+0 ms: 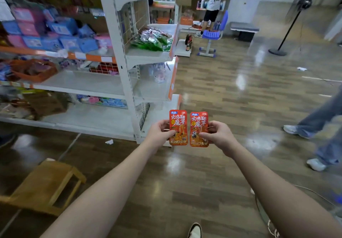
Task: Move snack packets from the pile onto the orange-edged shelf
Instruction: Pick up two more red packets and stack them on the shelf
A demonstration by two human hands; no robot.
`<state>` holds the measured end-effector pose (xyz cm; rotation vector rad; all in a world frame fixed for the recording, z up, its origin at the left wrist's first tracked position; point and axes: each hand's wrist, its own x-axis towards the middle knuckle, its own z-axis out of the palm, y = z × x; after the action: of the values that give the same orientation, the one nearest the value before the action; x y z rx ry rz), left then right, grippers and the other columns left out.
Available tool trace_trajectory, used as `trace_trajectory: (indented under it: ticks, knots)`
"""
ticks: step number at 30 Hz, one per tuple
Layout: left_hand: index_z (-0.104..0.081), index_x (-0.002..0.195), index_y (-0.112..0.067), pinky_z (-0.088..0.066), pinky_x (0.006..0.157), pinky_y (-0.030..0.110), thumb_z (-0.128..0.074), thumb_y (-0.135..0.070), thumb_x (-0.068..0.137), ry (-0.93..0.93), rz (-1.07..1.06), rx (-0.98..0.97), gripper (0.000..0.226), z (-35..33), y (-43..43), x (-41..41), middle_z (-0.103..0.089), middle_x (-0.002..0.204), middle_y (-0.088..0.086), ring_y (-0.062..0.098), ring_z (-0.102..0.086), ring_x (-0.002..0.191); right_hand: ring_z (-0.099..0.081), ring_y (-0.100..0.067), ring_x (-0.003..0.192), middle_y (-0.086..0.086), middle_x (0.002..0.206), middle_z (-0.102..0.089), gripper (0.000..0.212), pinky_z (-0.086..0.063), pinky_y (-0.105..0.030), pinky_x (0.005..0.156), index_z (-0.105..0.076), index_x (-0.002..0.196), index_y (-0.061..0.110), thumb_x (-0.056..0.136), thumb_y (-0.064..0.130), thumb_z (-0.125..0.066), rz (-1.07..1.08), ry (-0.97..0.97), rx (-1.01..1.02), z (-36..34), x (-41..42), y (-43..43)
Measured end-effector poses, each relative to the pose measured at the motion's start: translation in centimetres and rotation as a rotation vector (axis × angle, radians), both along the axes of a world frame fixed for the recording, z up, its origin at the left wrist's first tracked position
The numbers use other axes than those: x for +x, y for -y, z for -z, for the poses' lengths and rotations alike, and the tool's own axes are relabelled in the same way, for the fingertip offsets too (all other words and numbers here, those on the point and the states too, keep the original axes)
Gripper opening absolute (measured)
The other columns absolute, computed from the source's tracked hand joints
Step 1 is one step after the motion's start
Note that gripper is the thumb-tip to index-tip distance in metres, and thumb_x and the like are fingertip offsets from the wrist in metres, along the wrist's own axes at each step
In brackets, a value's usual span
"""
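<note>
At the left end of the rack (127, 89) the goods (27, 71) were blurred past reading, right of the rack the frame cut a passer-by (318, 124) off above the knee, and before it two packets (178, 124) hid most fingers of the left hand (162, 133) and right hand (219, 135).

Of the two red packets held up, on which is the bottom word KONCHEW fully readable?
The left packet, held by the left hand; on the right packet, in the right hand, its first letters are washed out.
</note>
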<state>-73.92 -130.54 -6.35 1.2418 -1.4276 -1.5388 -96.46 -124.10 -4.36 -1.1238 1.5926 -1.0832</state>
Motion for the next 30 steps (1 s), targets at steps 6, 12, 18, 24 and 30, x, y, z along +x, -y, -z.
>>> trace_trajectory:
  ticks: [6,12,18,24,30]
  knots:
    - [-0.059,0.123,-0.011,-0.057,0.093,0.047,-0.066,0.003,0.091,-0.017,0.002,-0.006,0.036,-0.5,9.1,-8.1,-0.070,0.114,0.013,0.030,-0.068,0.107,-0.071,-0.020,0.081,-0.012,0.093,-0.073,0.026,-0.057,-0.025,0.058,-0.061,0.101,0.008,0.083,-0.006,-0.074,0.020,0.034,-0.033,-1.2,-7.7,9.0]
    - [-0.059,0.117,-0.016,-0.057,0.083,0.039,-0.067,0.005,0.089,-0.055,0.018,0.015,0.036,-0.5,18.0,-15.0,-0.069,0.112,0.012,0.027,-0.067,0.103,-0.071,-0.025,0.090,-0.014,0.099,-0.072,0.029,-0.059,-0.028,0.065,-0.059,0.110,0.003,0.085,-0.002,-0.074,0.026,0.010,-0.021,-1.3,-14.4,17.8]
    - [-0.060,0.117,-0.014,-0.056,0.077,0.036,-0.066,0.005,0.090,-0.066,0.045,-0.008,0.034,1.1,28.9,-21.0,-0.070,0.109,0.010,0.028,-0.067,0.099,-0.071,-0.024,0.093,-0.012,0.101,-0.071,0.027,-0.059,-0.027,0.065,-0.060,0.107,0.009,0.086,0.001,-0.074,0.048,-0.020,-0.014,-0.2,-20.1,28.3]
    - [-0.061,0.114,-0.015,-0.055,0.080,0.041,-0.066,0.005,0.089,-0.078,0.060,-0.032,0.032,0.6,40.5,-26.1,-0.069,0.107,0.011,0.026,-0.066,0.096,-0.071,-0.024,0.087,-0.012,0.097,-0.071,0.027,-0.058,-0.025,0.062,-0.060,0.108,0.005,0.085,-0.003,-0.072,0.096,-0.019,-0.003,-0.3,-24.5,39.4]
    - [-0.059,0.110,-0.022,-0.058,0.082,0.040,-0.069,0.000,0.090,-0.079,0.056,-0.045,0.031,-0.4,50.5,-30.1,-0.070,0.110,0.008,0.026,-0.068,0.104,-0.072,-0.024,0.091,-0.012,0.099,-0.072,0.027,-0.059,-0.031,0.068,-0.060,0.107,0.007,0.085,-0.002,-0.074,0.118,-0.013,0.003,-0.6,-28.4,49.2]
